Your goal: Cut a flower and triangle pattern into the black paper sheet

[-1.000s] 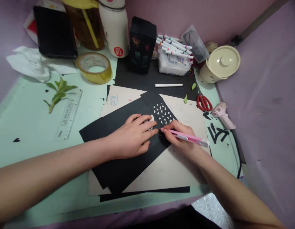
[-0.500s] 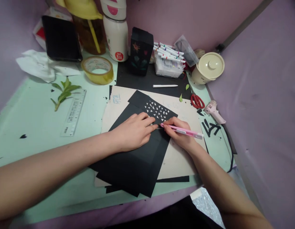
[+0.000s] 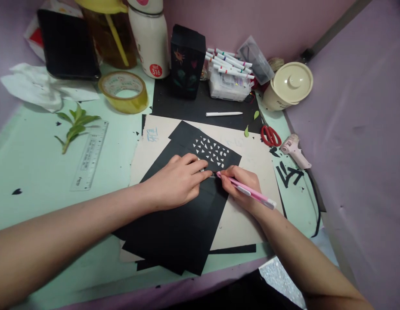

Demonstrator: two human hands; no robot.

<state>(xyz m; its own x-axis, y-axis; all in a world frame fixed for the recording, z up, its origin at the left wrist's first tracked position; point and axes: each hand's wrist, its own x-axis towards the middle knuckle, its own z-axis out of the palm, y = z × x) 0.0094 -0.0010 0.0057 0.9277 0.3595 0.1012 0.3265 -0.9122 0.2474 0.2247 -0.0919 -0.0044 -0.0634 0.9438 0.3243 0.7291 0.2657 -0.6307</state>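
Note:
My right hand (image 3: 240, 184) grips a slim pink craft knife (image 3: 251, 192), its tip end low over black paper (image 3: 177, 224). A short pale line shows on the paper by that end; the blade itself is too small to make out. My left hand (image 3: 178, 178) lies on the same paper with its fingers stretched toward the knife tip, and something small and white shows partly under them. Just beyond both hands, a cluster of small cut-out triangles and squares (image 3: 211, 150) shows pale through the paper. Beneath lies a larger pale board (image 3: 241, 228).
A clear ruler (image 3: 90, 157) and a leafy sprig (image 3: 75, 127) lie left. Behind stand a tape roll (image 3: 138, 103), a white bottle (image 3: 150, 43), a black box (image 3: 187, 60) and markers (image 3: 230, 64). Red scissors (image 3: 271, 135), a pink glue gun (image 3: 296, 150) and a lidded pot (image 3: 277, 97) are right.
The knife's tip has shifted slightly away from the cut-outs, toward me, and its rear end has swung lower. My left hand stays pressed on the paper. The whole view has shifted slightly.

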